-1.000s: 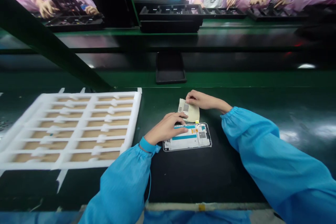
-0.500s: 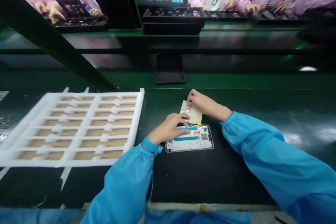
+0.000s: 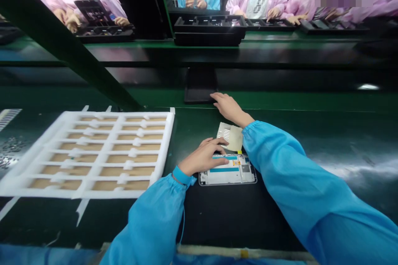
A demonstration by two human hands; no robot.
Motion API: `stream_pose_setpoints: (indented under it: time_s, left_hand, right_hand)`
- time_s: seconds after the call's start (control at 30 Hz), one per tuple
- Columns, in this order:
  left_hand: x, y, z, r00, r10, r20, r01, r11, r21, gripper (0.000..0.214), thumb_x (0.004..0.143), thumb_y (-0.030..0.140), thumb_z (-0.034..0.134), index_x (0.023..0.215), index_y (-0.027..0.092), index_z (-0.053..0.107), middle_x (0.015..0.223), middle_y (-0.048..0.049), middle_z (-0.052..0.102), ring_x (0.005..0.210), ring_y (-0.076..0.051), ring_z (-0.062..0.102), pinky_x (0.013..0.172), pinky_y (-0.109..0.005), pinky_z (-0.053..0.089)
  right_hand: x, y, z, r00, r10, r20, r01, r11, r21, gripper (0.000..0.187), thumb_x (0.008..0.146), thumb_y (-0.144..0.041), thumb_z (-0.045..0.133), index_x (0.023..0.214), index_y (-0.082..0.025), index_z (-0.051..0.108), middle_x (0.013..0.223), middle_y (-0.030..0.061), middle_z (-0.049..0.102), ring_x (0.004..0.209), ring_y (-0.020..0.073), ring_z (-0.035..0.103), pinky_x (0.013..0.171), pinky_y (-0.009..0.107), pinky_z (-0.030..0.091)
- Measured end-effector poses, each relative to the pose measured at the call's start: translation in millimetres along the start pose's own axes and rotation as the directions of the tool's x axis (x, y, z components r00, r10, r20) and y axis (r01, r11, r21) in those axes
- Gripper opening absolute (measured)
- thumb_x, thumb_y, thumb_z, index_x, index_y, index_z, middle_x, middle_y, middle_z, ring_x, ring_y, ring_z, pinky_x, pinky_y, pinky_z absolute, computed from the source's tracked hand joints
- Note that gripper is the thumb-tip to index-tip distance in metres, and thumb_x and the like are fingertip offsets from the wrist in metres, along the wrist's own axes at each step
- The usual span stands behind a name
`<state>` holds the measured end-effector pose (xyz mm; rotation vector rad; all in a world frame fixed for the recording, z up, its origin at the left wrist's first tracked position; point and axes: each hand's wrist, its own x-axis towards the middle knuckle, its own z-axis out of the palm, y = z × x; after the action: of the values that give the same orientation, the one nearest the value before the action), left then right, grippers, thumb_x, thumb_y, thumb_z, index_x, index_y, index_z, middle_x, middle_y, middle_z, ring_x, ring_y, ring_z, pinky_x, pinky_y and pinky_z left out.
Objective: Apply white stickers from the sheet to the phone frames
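Observation:
My left hand (image 3: 205, 158) lies over the upper left part of an opened phone body (image 3: 230, 178), thumb across its white and blue inside, fingers spread towards a cream sticker sheet (image 3: 235, 138). The sheet bears rows of small shiny strips and lies just behind the phone. My right hand (image 3: 228, 107) reaches past the sheet to the near right corner of a black tray (image 3: 200, 100). Its fingers are stretched out; whether they touch the rim I cannot tell. A blue wrist band (image 3: 183, 175) with a thin cord circles my left wrist.
On the left lies a white-framed tray (image 3: 168, 145) with brown compartments. Small metal pieces (image 3: 14, 147) are scattered at the far left. A dark green beam (image 3: 93, 74) slants across the bench. Opposite, several people work behind black part trays (image 3: 208, 39).
My right hand has left the sticker sheet and moved forward and left to the black tray's corner. The left hand stays over the phone body. The whole view has shifted slightly.

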<state>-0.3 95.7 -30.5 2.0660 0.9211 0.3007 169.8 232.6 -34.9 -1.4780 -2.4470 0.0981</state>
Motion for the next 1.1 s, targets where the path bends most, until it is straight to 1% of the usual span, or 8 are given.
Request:
stream_pose_setpoints:
  time_s: [0.23, 0.43, 0.53, 0.63, 0.77, 0.83, 0.93, 1.1]
  left_hand:
    - [-1, 0, 0.6, 1.0, 0.002, 0.001, -0.002, 1.0, -0.015, 0.013, 0.085, 0.031, 0.072, 0.089, 0.02, 0.066, 0.14, -0.0044, 0.054, 0.138, -0.027, 0.042, 0.118, -0.044, 0.023]
    - [-1, -3, 1.5, 1.0, 0.011, 0.014, -0.01, 1.0, -0.023, 0.013, 0.087, 0.032, 0.07, 0.089, 0.02, 0.066, 0.141, -0.0035, 0.053, 0.136, -0.026, 0.043, 0.119, -0.046, 0.019]
    - [-1, -3, 1.9, 1.0, 0.008, 0.006, -0.008, 1.0, -0.007, 0.014, 0.087, 0.034, 0.069, 0.09, 0.021, 0.066, 0.142, -0.0028, 0.053, 0.139, -0.026, 0.041, 0.119, -0.044, 0.02]
    - [-2, -2, 1.9, 1.0, 0.007, 0.013, -0.007, 1.0, 0.006, 0.014, 0.088, 0.034, 0.068, 0.091, 0.021, 0.066, 0.142, -0.0026, 0.052, 0.139, -0.026, 0.041, 0.119, -0.044, 0.021]
    - [-2, -2, 2.6, 1.0, 0.01, 0.007, -0.01, 1.0, 0.011, 0.012, 0.088, 0.031, 0.069, 0.091, 0.021, 0.065, 0.143, -0.0024, 0.052, 0.138, -0.025, 0.042, 0.12, -0.045, 0.02]
    - [-2, -3, 3.0, 1.0, 0.014, 0.002, -0.014, 1.0, 0.009, 0.012, 0.088, 0.031, 0.069, 0.091, 0.021, 0.065, 0.143, -0.0027, 0.052, 0.137, -0.025, 0.043, 0.12, -0.045, 0.019]
    - [-2, -3, 3.1, 1.0, 0.018, -0.001, -0.018, 1.0, 0.011, 0.012, 0.088, 0.032, 0.068, 0.091, 0.021, 0.066, 0.142, -0.0035, 0.053, 0.136, -0.025, 0.044, 0.12, -0.045, 0.02]
    - [-2, -3, 3.4, 1.0, 0.008, 0.0, -0.008, 0.999, 0.038, 0.013, 0.088, 0.034, 0.068, 0.091, 0.021, 0.067, 0.142, -0.0035, 0.052, 0.136, -0.025, 0.044, 0.121, -0.045, 0.02]
  right_hand:
    - [1, 8, 7, 0.997, 0.072, -0.004, -0.072, 0.997, -0.017, 0.019, 0.09, -0.011, 0.052, 0.107, -0.01, 0.061, 0.111, 0.0228, 0.061, 0.109, 0.036, 0.053, 0.09, 0.046, 0.04]
    - [-5, 27, 10, 0.977, 0.199, -0.082, -0.188, 0.974, 0.124, 0.027, 0.091, -0.014, 0.05, 0.117, -0.011, 0.056, 0.11, 0.0196, 0.063, 0.099, 0.0328, 0.061, 0.086, 0.045, 0.047]
    - [-4, 29, 16, 0.986, 0.149, -0.077, -0.127, 0.964, 0.232, 0.035, 0.088, -0.011, 0.048, 0.122, -0.014, 0.056, 0.127, 0.0154, 0.061, 0.111, 0.0269, 0.061, 0.096, 0.041, 0.048]
    - [-6, 28, 16, 0.996, 0.059, -0.069, -0.034, 0.949, 0.315, 0.047, 0.087, -0.008, 0.044, 0.132, -0.019, 0.053, 0.148, 0.0071, 0.047, 0.127, 0.0196, 0.053, 0.102, 0.033, 0.046]
    - [-20, 24, 2, 0.994, 0.07, -0.084, -0.039, 0.943, 0.331, 0.042, 0.091, -0.01, 0.038, 0.13, -0.017, 0.052, 0.136, 0.0103, 0.057, 0.114, 0.0194, 0.06, 0.095, 0.034, 0.049]
    - [-30, 19, -8, 0.994, 0.092, -0.056, -0.071, 0.951, 0.3, 0.029, 0.092, -0.015, 0.043, 0.116, -0.015, 0.059, 0.113, 0.0112, 0.067, 0.096, 0.0208, 0.064, 0.084, 0.034, 0.05]
    - [-49, 7, -21, 0.995, 0.074, 0.067, -0.088, 0.968, 0.234, 0.01, 0.089, -0.019, 0.054, 0.09, -0.016, 0.064, 0.088, 0.0066, 0.068, 0.078, 0.0192, 0.062, 0.068, 0.029, 0.046]
    - [-74, -8, -24, 0.965, 0.055, 0.258, -0.084, 0.991, 0.1, 0.014, 0.087, -0.011, 0.052, 0.082, -0.018, 0.063, 0.087, 0.005, 0.066, 0.077, 0.0173, 0.06, 0.062, 0.026, 0.038]
